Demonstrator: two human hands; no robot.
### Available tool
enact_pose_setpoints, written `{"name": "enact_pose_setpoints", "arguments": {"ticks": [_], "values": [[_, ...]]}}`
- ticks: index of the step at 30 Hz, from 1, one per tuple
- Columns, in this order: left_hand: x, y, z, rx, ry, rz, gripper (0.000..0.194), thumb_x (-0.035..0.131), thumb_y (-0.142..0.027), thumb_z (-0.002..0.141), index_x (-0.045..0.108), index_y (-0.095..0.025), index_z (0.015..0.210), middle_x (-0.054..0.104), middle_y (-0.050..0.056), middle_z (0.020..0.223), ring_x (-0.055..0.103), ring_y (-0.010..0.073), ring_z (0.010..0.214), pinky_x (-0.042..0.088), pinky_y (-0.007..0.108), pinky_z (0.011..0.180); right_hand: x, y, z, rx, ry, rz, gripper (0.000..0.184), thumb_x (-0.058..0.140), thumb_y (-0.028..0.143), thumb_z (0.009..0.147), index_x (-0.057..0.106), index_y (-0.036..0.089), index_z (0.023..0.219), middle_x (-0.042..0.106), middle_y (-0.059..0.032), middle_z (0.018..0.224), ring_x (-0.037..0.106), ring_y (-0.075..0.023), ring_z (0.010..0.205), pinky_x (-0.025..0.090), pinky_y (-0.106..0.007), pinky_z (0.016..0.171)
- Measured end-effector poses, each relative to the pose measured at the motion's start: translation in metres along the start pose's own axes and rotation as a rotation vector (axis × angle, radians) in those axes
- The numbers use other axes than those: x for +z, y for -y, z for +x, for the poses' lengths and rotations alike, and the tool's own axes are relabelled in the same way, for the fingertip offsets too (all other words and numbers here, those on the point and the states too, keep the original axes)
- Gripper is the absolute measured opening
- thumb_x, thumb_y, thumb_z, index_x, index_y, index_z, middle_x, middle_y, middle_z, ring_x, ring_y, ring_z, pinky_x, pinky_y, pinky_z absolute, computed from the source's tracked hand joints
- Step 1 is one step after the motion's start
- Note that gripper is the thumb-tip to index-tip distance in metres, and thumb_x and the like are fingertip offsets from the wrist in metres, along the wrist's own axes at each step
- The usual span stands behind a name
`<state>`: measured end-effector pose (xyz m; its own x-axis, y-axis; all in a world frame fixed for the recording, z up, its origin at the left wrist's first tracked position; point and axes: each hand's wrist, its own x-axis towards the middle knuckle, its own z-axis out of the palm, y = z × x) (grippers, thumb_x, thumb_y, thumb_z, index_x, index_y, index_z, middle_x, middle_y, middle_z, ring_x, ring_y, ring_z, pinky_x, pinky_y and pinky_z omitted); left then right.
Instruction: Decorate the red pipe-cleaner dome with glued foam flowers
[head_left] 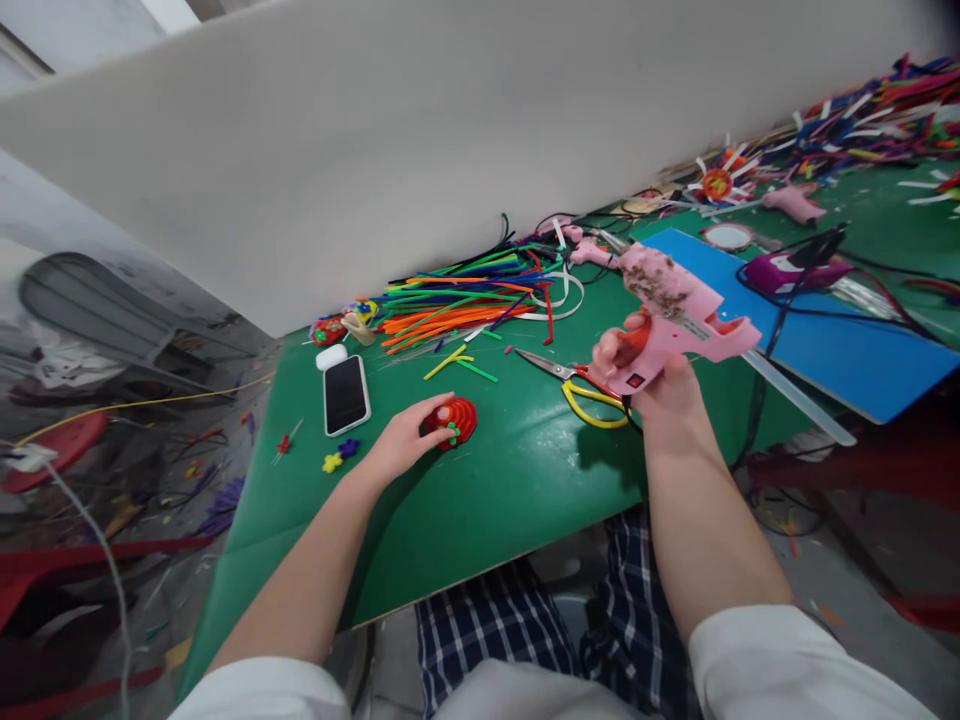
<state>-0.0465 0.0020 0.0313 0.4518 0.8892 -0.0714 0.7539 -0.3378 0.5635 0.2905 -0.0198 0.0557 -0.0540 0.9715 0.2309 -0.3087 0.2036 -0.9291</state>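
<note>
My left hand [409, 438] grips the left edge of a red, round coiled pipe-cleaner piece [466, 420] lying on the green table. A small green flower [453, 430] sits on that piece beside my thumb tip. My right hand [664, 385] is wrapped round the handle of a pink hot glue gun [679, 310], raised above the table. Its nozzle points up and left, and a clear glue stick [802, 398] juts from its back. Scissors [592, 402] with yellow and red handles lie just left of my right hand.
A phone [346, 396], a white case [331, 358] and small yellow and purple flowers [340, 456] lie left. Coloured pipe cleaners [457, 300] are heaped along the wall. At right are a blue board [847, 350], a purple glue gun [795, 272] and black cords.
</note>
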Motion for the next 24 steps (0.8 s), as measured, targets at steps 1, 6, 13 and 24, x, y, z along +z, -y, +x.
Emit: {"name": "enact_pose_setpoints", "arguments": {"ticks": [1,6,13,24], "values": [[-0.001,0.0,0.0,-0.001,0.006,-0.006,0.059,0.054,-0.048,0.074,0.042,-0.023,0.127,0.049,0.006,0.13,0.046,0.0235,0.118,0.033,0.04,0.101,-0.001,-0.001,0.0,0.005,0.0,-0.009,0.069,0.049,0.079,0.048,0.048,0.031,0.097,0.054,-0.0045,0.081,0.048,-0.0175,0.06,0.038,-0.033,0.053],[-0.009,-0.014,-0.002,-0.008,-0.039,-0.013,0.066,0.05,-0.05,0.077,0.031,-0.024,0.134,0.042,0.007,0.135,0.04,0.0224,0.123,0.032,0.038,0.102,-0.005,-0.005,0.0,0.014,0.01,-0.067,0.075,0.042,0.083,0.049,0.048,0.03,0.101,0.056,-0.0065,0.085,0.05,-0.019,0.063,0.039,-0.034,0.055],[0.01,-0.045,-0.005,-0.225,-0.171,0.571,0.075,0.041,-0.069,0.071,0.042,-0.019,0.128,0.057,0.016,0.112,0.052,0.0355,0.102,0.038,0.047,0.084,-0.005,-0.005,0.001,0.004,0.014,0.026,0.065,0.054,0.076,0.048,0.05,0.032,0.096,0.057,-0.0032,0.083,0.05,-0.0169,0.062,0.039,-0.031,0.056],[0.007,-0.036,0.003,-0.14,-0.034,0.514,0.071,0.047,-0.057,0.075,0.031,-0.022,0.134,0.058,0.01,0.105,0.054,0.0278,0.097,0.04,0.038,0.082,0.005,0.0,0.006,-0.015,0.123,0.25,0.052,0.066,0.061,0.052,0.06,0.027,0.092,0.063,-0.001,0.079,0.053,-0.0126,0.055,0.042,-0.027,0.049]]}}
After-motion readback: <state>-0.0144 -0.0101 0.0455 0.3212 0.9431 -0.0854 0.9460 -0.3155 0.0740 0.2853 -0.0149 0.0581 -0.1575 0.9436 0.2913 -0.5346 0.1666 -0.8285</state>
